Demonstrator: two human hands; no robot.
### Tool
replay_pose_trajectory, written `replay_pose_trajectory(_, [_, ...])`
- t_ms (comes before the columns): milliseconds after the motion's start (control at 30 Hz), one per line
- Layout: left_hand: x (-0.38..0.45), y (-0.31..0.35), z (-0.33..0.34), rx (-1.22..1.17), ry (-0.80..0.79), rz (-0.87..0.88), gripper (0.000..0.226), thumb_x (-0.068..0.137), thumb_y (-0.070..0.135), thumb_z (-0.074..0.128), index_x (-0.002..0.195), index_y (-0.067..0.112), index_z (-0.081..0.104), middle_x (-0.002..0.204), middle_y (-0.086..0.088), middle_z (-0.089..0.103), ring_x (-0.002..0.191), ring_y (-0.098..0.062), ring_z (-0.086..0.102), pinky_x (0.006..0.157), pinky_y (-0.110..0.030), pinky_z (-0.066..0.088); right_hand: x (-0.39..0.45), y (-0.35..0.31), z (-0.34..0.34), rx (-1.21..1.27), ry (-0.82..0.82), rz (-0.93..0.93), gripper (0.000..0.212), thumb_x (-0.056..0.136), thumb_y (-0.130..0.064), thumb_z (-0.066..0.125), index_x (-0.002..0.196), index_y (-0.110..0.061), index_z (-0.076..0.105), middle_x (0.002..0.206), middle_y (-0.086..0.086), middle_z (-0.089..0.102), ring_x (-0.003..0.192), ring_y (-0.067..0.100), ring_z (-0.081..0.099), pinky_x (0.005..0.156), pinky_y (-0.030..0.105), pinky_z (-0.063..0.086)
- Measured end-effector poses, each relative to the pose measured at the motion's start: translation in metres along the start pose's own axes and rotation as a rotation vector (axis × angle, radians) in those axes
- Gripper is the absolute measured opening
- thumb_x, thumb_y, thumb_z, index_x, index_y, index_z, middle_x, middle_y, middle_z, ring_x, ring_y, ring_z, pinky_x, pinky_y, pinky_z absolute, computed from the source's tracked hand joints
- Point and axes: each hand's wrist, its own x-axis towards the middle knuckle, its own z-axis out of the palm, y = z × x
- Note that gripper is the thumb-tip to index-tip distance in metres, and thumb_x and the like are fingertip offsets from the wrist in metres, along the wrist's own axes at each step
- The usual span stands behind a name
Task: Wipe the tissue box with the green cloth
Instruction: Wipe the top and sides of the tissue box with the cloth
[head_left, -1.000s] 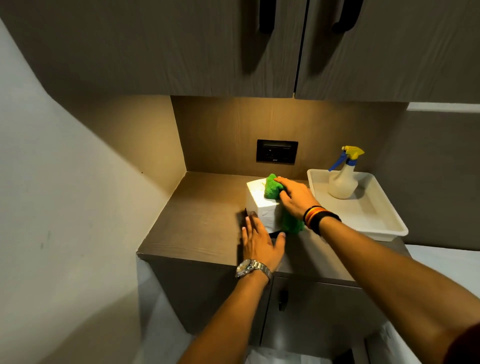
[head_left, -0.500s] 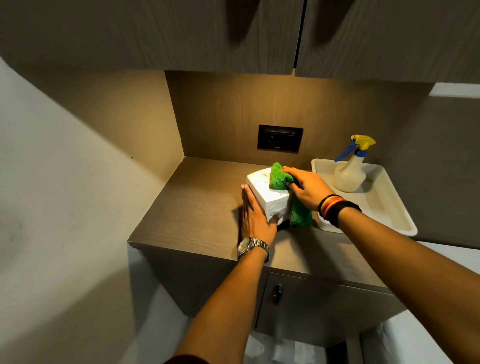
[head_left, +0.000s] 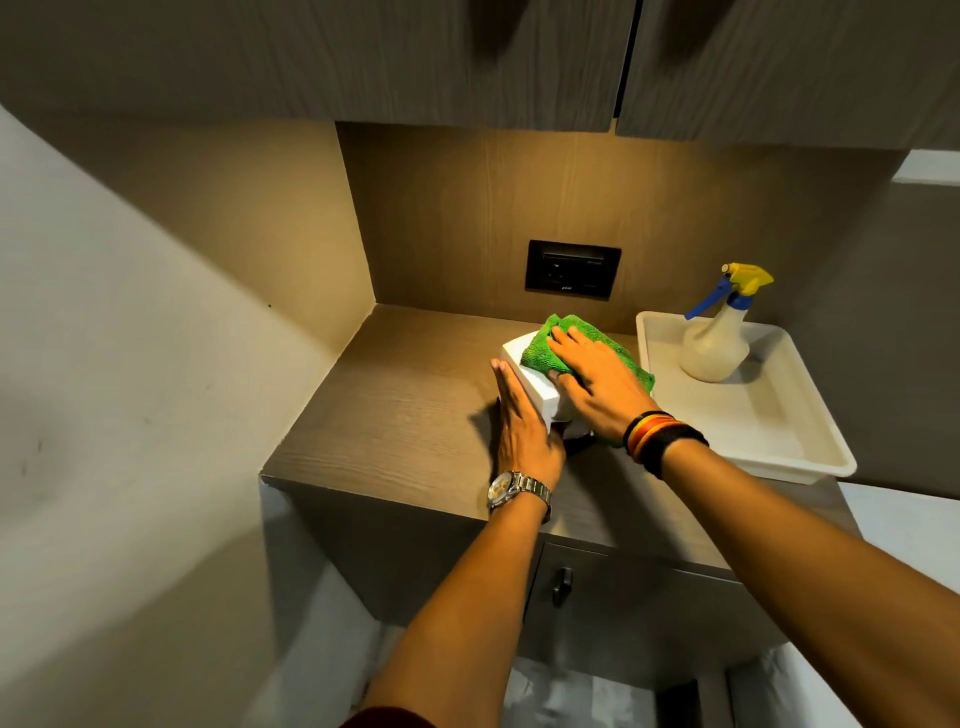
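A white tissue box (head_left: 537, 389) stands on the wooden counter (head_left: 405, 410), near its middle. The green cloth (head_left: 550, 345) lies spread over the box's top and drapes down its right side. My right hand (head_left: 597, 384) presses flat on the cloth, palm down, fingers pointing to the far left. My left hand (head_left: 524, 421), with a metal watch on the wrist, rests flat against the box's left side and steadies it. Most of the box top is hidden under cloth and hand.
A white tray (head_left: 779, 441) sits at the counter's right, holding a spray bottle (head_left: 719, 332) with a blue and yellow trigger. A black wall socket (head_left: 571, 268) is behind the box. Upper cabinets (head_left: 467, 57) overhang; a drawer knob (head_left: 561, 584) is below the counter's front edge.
My right hand went from gripping the bunched cloth at the box's far corner to pressing it flat across the top. My left hand slid from the front onto the box's left side.
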Motion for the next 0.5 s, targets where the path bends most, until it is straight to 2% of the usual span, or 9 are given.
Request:
replay_pose_trajectory(133, [-0.003, 0.001, 0.008, -0.048, 0.052, -0.010, 0.129, 0.078, 0.001, 0.068, 0.138, 0.039, -0.040, 0.164, -0.015, 0.006, 0.143, -0.036, 0.031, 0.100, -0.050, 0.050, -0.012, 0.012, -0.006, -0.029, -0.037, -0.086, 0.054, 0.101, -0.032, 0.039, 0.151, -0.023, 0.022, 0.161, -0.002, 0.021, 0.150, 0.017, 0.013, 0.121, 0.035, 0.004])
replay_pose_trajectory(233, [-0.004, 0.001, 0.014, -0.057, 0.067, -0.028, 0.131, 0.077, 0.000, 0.069, 0.139, 0.041, -0.039, 0.163, -0.016, 0.011, 0.142, -0.037, 0.033, 0.099, -0.052, 0.051, -0.005, 0.016, -0.011, -0.012, -0.032, 0.006, 0.056, 0.101, -0.036, 0.036, 0.152, -0.023, 0.018, 0.162, 0.000, 0.018, 0.150, 0.018, 0.013, 0.119, 0.032, 0.006])
replay_pose_trajectory(300, [-0.004, 0.000, 0.018, -0.073, 0.079, -0.051, 0.129, 0.078, 0.000, 0.068, 0.140, 0.042, -0.037, 0.162, -0.017, 0.016, 0.139, -0.038, 0.038, 0.096, -0.052, 0.053, 0.012, 0.010, -0.011, 0.012, -0.022, 0.069, 0.056, 0.101, -0.037, 0.036, 0.152, -0.021, 0.018, 0.162, 0.002, 0.017, 0.150, 0.021, 0.013, 0.120, 0.036, 0.008])
replay_pose_trajectory(400, [-0.003, -0.003, 0.020, -0.051, 0.087, -0.080, 0.123, 0.083, 0.004, 0.065, 0.139, 0.043, -0.037, 0.162, -0.015, 0.018, 0.135, -0.038, 0.045, 0.092, -0.052, 0.054, 0.034, 0.002, -0.006, -0.070, -0.061, 0.029, 0.055, 0.100, -0.037, 0.035, 0.151, -0.022, 0.022, 0.162, 0.002, 0.020, 0.150, 0.025, 0.014, 0.120, 0.045, 0.010])
replay_pose_trajectory(500, [-0.005, -0.005, 0.018, -0.040, 0.073, -0.082, 0.119, 0.084, 0.007, 0.066, 0.142, 0.041, -0.033, 0.162, -0.015, 0.019, 0.136, -0.037, 0.043, 0.096, -0.053, 0.052, 0.022, 0.005, -0.009, -0.060, -0.094, -0.061, 0.054, 0.100, -0.037, 0.035, 0.152, -0.026, 0.021, 0.162, 0.001, 0.021, 0.150, 0.019, 0.013, 0.121, 0.042, 0.005])
